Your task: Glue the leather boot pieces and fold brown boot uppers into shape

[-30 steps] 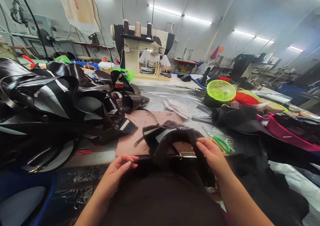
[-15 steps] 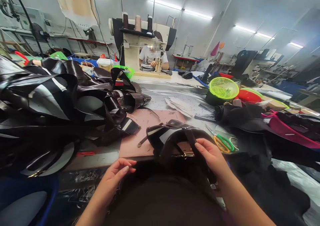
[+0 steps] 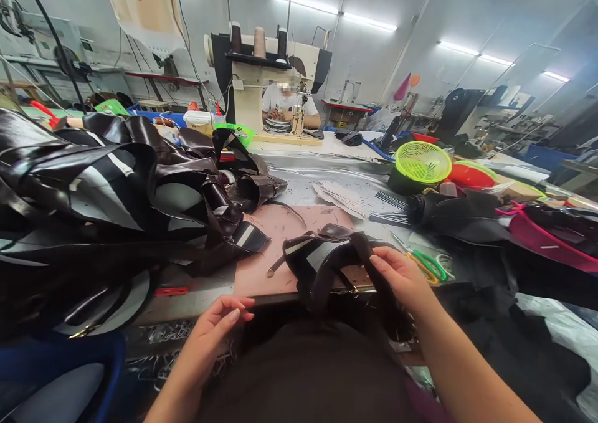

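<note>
Right hand [image 3: 404, 280] at the near edge of the grey metal-topped desk [image 3: 289, 180]: its grip is closed, thumb against fingers, on a flat dark-brown strap [image 3: 364, 255]. The strap's long axis slants from a blunt upper end, pointing toward the desk's far edge and slightly left, down to the lower right over the near edge. Beside it, an arched dark-brown leather piece with pale strips [image 3: 303, 255] lies crosswise on a pink rectangular board [image 3: 259, 273]. Left hand [image 3: 217, 326], before the near edge: its grip is loosely curled, thumb and fingertips parted, holding nothing visible.
</note>
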Motion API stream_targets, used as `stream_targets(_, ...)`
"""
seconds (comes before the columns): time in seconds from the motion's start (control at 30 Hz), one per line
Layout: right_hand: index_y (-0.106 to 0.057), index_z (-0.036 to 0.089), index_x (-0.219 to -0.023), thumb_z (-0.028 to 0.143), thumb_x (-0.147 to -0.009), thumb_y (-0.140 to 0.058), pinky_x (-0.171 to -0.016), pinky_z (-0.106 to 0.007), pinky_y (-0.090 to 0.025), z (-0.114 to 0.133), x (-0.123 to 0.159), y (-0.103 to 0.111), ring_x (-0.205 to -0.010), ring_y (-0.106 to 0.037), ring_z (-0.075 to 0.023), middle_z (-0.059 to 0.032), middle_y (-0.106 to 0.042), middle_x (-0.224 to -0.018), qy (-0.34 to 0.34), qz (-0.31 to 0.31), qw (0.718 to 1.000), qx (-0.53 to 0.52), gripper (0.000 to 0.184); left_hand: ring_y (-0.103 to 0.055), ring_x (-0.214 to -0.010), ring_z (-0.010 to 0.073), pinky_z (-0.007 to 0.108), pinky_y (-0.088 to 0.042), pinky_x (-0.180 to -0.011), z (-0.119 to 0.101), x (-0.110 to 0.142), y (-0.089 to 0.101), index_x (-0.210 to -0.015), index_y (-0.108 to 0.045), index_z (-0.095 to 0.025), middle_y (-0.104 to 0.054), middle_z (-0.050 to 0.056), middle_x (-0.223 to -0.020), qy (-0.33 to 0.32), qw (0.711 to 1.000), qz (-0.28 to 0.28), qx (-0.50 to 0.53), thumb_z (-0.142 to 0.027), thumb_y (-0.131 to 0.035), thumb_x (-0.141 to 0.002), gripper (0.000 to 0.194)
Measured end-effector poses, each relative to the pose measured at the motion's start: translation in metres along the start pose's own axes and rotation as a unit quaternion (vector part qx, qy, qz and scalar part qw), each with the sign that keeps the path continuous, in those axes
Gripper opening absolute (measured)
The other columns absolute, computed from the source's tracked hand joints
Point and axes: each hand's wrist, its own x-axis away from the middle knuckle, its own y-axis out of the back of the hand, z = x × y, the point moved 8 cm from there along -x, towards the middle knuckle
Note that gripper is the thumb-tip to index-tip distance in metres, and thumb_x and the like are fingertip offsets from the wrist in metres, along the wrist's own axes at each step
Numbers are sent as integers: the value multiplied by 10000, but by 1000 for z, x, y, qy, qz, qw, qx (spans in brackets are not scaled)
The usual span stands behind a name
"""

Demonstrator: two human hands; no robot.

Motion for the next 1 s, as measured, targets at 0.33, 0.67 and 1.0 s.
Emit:
stream_targets(0.33,-580,189,-801,533,-710,-560,-508,-261,-470,21,4,-18,-559,-568,-153,-5,-598,-638,9,2,1000,-10,357,-588,-783,186,293,-452,-776,-14,5,10,-694,-596,-171,-637,60,-945,-28,999,-5,-16,-408,-681,-641,257)
stream_targets(0.67,-571,184,-798,545,-672,-594,-507,-259,-464,18,3,-11,-552,-552,-143,4,-579,-641,-16,-14,999,-39,382,-578,-862,191,314,-423,-845,-37,-33,-27,-774,-604,-170,-621,70,-995,-67,981,138,-118,-441,-614,-695,283)
stream_targets(1.0,-603,162,-776,349,-807,-463,-613,-249,-411,49,8,-139,-631,-520,-131,-12,-596,-692,142,169,975,35,236,-561,-950,212,339,-422,-871,-48,-53,-83,-997,-595,-170,-629,79,-990,-204,951,193,-126,-389,-564,-743,337)
